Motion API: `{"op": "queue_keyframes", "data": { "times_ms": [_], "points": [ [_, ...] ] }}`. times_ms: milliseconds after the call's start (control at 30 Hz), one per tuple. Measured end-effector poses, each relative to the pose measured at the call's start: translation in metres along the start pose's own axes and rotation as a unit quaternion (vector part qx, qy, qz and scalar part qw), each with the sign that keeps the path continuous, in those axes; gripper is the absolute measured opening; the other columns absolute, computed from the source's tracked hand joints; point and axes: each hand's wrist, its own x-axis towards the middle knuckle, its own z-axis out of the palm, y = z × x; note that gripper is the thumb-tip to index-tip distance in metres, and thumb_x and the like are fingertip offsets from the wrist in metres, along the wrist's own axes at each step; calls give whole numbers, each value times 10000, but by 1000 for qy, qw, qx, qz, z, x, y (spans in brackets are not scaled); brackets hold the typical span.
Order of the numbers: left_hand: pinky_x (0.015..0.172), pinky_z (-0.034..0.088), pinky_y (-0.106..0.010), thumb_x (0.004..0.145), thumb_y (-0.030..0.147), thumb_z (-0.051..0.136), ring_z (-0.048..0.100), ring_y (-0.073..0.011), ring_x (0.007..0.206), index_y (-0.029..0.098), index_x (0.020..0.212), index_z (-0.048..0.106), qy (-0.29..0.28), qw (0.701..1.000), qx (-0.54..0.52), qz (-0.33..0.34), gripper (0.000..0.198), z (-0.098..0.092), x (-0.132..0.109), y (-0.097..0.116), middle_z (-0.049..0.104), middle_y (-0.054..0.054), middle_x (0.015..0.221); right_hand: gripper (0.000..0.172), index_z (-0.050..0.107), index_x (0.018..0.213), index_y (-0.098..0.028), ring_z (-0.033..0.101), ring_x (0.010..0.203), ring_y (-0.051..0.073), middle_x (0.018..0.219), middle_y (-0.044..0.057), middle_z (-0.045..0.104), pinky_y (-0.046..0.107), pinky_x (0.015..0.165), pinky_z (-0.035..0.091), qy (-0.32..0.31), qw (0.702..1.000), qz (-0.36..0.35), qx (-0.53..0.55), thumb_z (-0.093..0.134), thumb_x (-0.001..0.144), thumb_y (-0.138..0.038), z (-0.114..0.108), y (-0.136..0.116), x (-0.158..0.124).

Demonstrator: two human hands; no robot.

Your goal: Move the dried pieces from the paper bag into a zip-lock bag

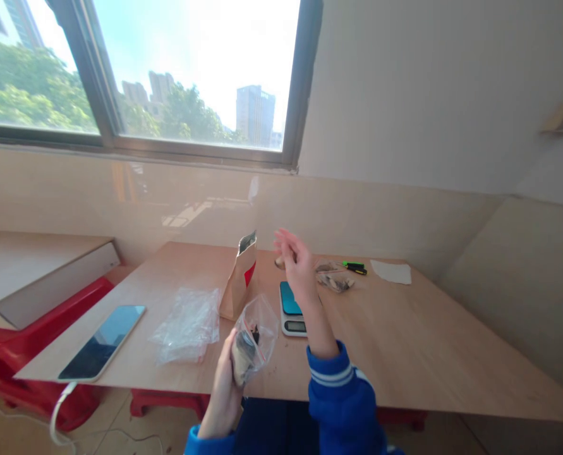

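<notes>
Left hand (224, 385) grips a clear zip bag (255, 338) holding something dark, perhaps dried food; right hand (297, 265) hovers open-fingered, empty, above the kitchen scale (290, 309)

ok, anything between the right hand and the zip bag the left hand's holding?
Nothing visible. The right hand is raised, open, over the kitchen scale. The left hand grips the clear zip bag just left of the scale. The brown paper pouch stands behind the bag, off that line.
</notes>
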Motion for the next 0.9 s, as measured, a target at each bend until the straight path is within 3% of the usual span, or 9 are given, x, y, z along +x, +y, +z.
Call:
{"op": "queue_keyframes", "data": {
  "times_ms": [133, 300, 400, 500, 567, 667, 733, 800, 900],
  "points": [
    [747, 553, -261, 755, 349, 710, 698, -166, 781, 130, 993, 726, -22, 998, 26, 56, 323, -7, -2, 9, 754, -64, 894, 348, 592, 1188, -142, 612, 1125, 214, 1258, 137, 629, 395, 1001, 464, 50, 998, 3, -33, 371, 921, -177, 53, 19, 66],
    [811, 554, -317, 691, 447, 742, 696, -206, 811, 128, 984, 742, -37, 998, 24, 51, 433, -14, -2, 17, 748, -88, 868, 360, 590, 1160, -144, 522, 1249, 234, 1267, 138, 613, 440, 1104, 351, -20, 992, -4, -125, 408, 856, -86, 81, 34, 77],
    [886, 531, -332, 710, 440, 724, 685, -227, 932, 135, 987, 739, -44, 994, 49, 86, 412, -18, 2, 18, 745, -98, 959, 301, 601, 1124, -153, 479, 1289, 232, 1305, 135, 585, 435, 1126, 320, -10, 992, -45, -120, 442, 869, -150, 71, 22, 63],
    [920, 509, -318, 729, 397, 711, 671, -226, 987, 132, 993, 734, -44, 989, 85, 110, 375, -19, 5, 17, 740, -103, 999, 237, 621, 1024, -191, 612, 1058, 188, 1125, 78, 663, 363, 980, 469, -7, 997, -54, -56, 443, 867, -182, 45, -2, 37],
    [940, 499, -321, 745, 381, 695, 661, -227, 1022, 139, 1001, 730, -41, 989, 90, 109, 354, -17, 5, 15, 735, -98, 1040, 172, 627, 888, -200, 645, 821, 156, 921, 34, 681, 308, 801, 534, -108, 994, -18, -7, 460, 851, -181, 24, -17, 13],
    [954, 495, -324, 767, 401, 679, 647, -229, 1068, 167, 1009, 728, -37, 992, 65, 99, 340, -13, 3, 10, 723, -87, 1105, 191, 642, 790, -203, 643, 750, 145, 791, 5, 674, 283, 727, 527, -319, 947, 30, -18, 467, 863, -180, -4, -29, -27],
    [936, 507, -328, 769, 430, 683, 658, -228, 1044, 162, 1019, 720, -34, 994, 47, 89, 369, -10, 1, 6, 732, -87, 1071, 206, 669, 822, -209, 654, 800, 150, 829, 9, 693, 286, 752, 520, -343, 935, 36, -84, 473, 865, -159, -16, -27, -51],
    [890, 528, -339, 757, 450, 697, 684, -223, 960, 139, 1022, 709, -31, 996, 38, 77, 408, -7, 0, 2, 745, -82, 981, 206, 686, 921, -217, 655, 882, 161, 929, 24, 704, 301, 805, 516, -319, 936, 27, -146, 504, 858, -145, -23, -21, -68],
    [783, 552, -323, 726, 451, 727, 698, -193, 794, 135, 967, 702, -29, 997, 40, 67, 398, -4, -1, -2, 745, -55, 850, 258, 678, 1047, -234, 653, 933, 176, 1021, 29, 703, 305, 821, 527, -349, 923, -6, -165, 635, 801, -167, -26, -10, -79]
  ]
}}
